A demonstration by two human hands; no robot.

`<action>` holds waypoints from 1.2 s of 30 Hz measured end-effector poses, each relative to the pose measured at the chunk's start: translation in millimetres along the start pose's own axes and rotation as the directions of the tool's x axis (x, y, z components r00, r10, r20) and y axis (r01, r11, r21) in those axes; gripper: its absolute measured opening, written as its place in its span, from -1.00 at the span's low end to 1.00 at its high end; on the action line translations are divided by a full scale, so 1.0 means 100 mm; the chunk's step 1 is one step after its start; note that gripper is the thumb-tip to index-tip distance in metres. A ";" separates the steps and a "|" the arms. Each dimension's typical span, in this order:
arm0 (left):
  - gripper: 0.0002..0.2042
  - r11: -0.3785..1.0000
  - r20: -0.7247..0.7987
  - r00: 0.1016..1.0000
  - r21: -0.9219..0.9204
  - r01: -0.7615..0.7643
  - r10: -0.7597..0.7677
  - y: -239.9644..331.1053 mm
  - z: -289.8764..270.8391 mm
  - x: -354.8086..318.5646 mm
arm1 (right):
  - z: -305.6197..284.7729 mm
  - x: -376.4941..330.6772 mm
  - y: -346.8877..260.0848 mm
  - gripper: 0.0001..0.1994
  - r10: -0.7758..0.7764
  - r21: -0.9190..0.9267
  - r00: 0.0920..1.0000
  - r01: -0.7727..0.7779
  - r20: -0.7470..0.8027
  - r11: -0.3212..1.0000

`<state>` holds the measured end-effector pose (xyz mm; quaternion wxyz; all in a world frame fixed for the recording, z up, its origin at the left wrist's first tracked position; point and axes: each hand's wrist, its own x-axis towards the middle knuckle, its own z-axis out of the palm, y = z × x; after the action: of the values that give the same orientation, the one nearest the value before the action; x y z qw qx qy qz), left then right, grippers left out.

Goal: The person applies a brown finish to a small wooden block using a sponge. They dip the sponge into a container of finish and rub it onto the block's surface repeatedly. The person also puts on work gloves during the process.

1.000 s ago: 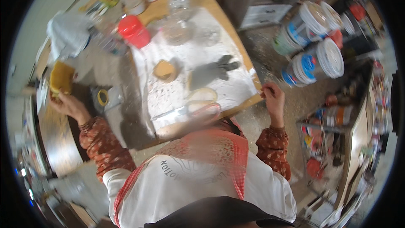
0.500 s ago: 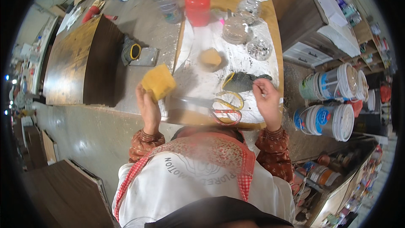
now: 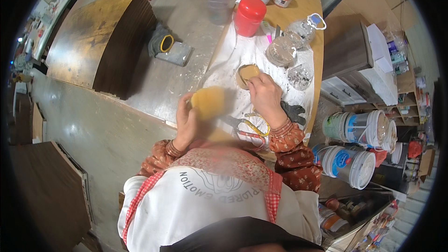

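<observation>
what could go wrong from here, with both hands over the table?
1. The right hand is at the rim of the small tan cup; a nudge might tip it onto the white cloth.
2. The right sleeve sits close to the handles of the scissors, so it might catch them.
3. The sponge in the left hand could slip.

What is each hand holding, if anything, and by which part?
The left hand holds the yellow sponge by its left edge. The right hand is at the small cup; whether it grips is unclear.
</observation>
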<state>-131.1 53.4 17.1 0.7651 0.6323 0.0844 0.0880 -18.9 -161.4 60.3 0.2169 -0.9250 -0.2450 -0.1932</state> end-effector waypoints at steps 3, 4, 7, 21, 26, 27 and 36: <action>-0.61 0.974 -0.001 0.992 0.188 -0.125 0.127 -0.11 0.01 0.05 | -0.09 0.07 0.09 -0.92 0.023 0.121 0.998 -0.016 -0.056 0.993; -0.60 0.931 0.019 0.977 0.301 -0.207 0.211 -0.13 0.01 0.06 | -0.15 0.10 0.13 -0.92 0.047 0.180 0.996 -0.034 -0.069 0.983; -0.58 0.881 0.049 0.960 0.386 -0.272 0.275 -0.14 -0.01 0.07 | -0.31 0.18 0.23 -0.94 0.125 0.365 0.991 -0.100 -0.046 0.926; -0.61 0.861 -0.039 0.974 0.477 -0.178 0.223 -0.07 -0.06 -0.02 | -0.39 0.30 0.27 -0.94 -0.004 0.148 0.999 0.012 -0.052 0.989; -0.61 0.862 -0.045 0.971 0.470 -0.187 0.235 -0.12 -0.07 -0.02 | -0.27 0.32 0.25 -0.94 -0.130 0.011 0.982 0.130 0.137 0.992; -0.61 0.874 -0.051 0.971 0.449 -0.187 0.234 -0.13 -0.07 -0.01 | -0.25 0.34 0.26 -0.94 -0.057 0.118 0.990 0.042 0.128 0.992; -0.60 0.878 -0.042 0.970 0.436 -0.197 0.238 -0.21 -0.10 -0.03 | -0.23 0.37 0.24 -0.91 -0.062 -0.019 0.991 0.064 0.117 0.998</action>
<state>-135.6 58.2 -5.6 0.5879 0.7853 0.0658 0.1825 17.7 -178.7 89.2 0.1856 -0.9289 -0.2840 -0.1483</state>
